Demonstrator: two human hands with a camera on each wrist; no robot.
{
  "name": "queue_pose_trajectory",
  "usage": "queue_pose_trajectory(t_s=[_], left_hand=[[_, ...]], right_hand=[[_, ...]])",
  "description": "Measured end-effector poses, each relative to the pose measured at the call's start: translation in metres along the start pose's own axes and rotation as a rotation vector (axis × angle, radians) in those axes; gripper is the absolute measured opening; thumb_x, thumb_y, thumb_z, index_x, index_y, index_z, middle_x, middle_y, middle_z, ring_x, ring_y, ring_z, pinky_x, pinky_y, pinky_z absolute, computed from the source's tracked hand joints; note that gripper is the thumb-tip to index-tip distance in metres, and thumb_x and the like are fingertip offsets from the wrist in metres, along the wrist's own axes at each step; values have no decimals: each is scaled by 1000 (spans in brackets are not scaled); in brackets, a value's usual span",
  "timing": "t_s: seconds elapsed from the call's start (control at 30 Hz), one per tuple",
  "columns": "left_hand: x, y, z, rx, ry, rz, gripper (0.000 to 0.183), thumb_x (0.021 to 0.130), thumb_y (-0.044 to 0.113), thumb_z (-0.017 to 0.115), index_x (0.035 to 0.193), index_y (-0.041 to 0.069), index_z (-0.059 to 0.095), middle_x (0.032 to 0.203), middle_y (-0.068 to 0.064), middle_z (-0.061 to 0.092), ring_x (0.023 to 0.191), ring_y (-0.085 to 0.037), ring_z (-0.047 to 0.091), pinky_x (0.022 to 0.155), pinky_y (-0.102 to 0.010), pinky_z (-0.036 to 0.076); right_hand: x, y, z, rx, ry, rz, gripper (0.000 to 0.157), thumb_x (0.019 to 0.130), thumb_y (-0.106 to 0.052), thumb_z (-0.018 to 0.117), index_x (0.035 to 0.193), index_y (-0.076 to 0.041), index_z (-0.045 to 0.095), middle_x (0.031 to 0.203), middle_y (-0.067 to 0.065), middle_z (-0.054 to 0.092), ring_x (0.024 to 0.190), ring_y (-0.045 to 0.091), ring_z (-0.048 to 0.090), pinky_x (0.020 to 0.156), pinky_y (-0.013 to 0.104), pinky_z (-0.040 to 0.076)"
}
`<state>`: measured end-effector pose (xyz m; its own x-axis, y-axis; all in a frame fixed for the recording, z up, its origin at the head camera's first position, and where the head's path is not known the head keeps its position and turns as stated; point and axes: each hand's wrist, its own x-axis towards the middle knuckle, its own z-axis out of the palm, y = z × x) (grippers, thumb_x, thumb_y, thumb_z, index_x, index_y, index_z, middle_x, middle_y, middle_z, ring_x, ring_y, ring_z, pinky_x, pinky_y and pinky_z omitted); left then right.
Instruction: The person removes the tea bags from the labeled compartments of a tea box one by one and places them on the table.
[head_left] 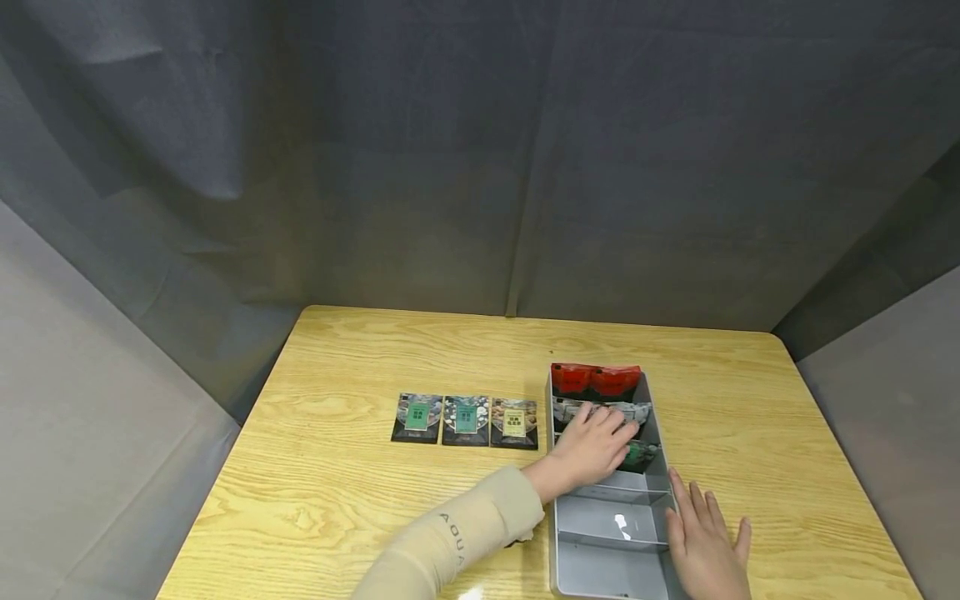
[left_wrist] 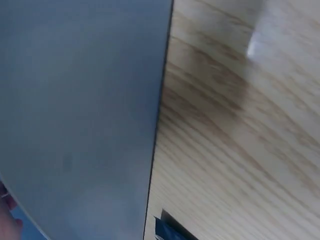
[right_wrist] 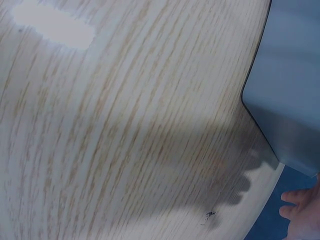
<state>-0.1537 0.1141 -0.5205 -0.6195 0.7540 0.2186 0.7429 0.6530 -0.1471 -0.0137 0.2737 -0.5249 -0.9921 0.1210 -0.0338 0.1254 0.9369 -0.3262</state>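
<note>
My left hand reaches across a long grey divided box, its spread fingers lying over silver-grey sachets in the second compartment from the back. Red sachets stand upright in the rearmost compartment. Partly hidden under the left hand, a green and dark sachet stands in the compartment in front of the silver-grey ones. My right hand lies along the box's right side with fingers extended, its fingertips at the wall. In the right wrist view, part of that hand shows at the lower right corner.
Left of the box, three flat sachets lie in a row: one with a green label, one teal, one yellow. Low dividers cross the box. Dark cloth hangs behind the wooden table.
</note>
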Motion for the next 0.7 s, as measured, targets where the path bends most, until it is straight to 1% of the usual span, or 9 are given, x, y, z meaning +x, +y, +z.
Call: queue_pose_trajectory(t_s=[0.13,0.27,0.37,0.47,0.57,0.7], left_hand=[[6,6,3,23,-20,13,39,96,44,35,133,32,40,124,11,45,115,-8,41,99,-35,28],[9,11,6,45,-11,29,39,95,45,37,132,33,41,125,12,45,117,-9,40,99,-36,29],[9,14,7,52,-14,37,36,96,42,40,130,33,42,125,12,45,117,-9,40,100,-36,29],[10,15,8,52,-43,41,33,97,33,41,130,33,42,126,13,45,119,-9,39,101,-37,29],[10,15,8,44,-88,34,35,96,24,42,130,34,43,129,13,44,121,-10,38,103,-37,28],[11,14,8,41,-124,28,35,96,23,43,129,35,44,129,14,44,122,-10,37,104,-37,26]], right_hand=[[1,1,0,-15,-13,10,53,99,-33,26,148,-26,6,134,34,33,122,53,26,92,72,-5],[2,1,0,-14,-15,13,53,99,-33,26,148,-25,7,134,34,33,122,53,26,92,72,-5],[1,0,0,-13,-7,10,53,99,-32,27,148,-26,7,134,33,33,122,53,27,92,72,-4],[1,1,0,-13,-12,7,53,99,-33,26,148,-27,6,135,33,33,122,53,26,92,72,-4],[1,1,0,-11,-19,9,53,99,-33,25,148,-27,5,135,33,32,122,53,26,92,72,-5],[1,1,0,-7,-15,8,53,99,-33,25,148,-26,5,135,33,32,122,53,26,92,72,-5]])
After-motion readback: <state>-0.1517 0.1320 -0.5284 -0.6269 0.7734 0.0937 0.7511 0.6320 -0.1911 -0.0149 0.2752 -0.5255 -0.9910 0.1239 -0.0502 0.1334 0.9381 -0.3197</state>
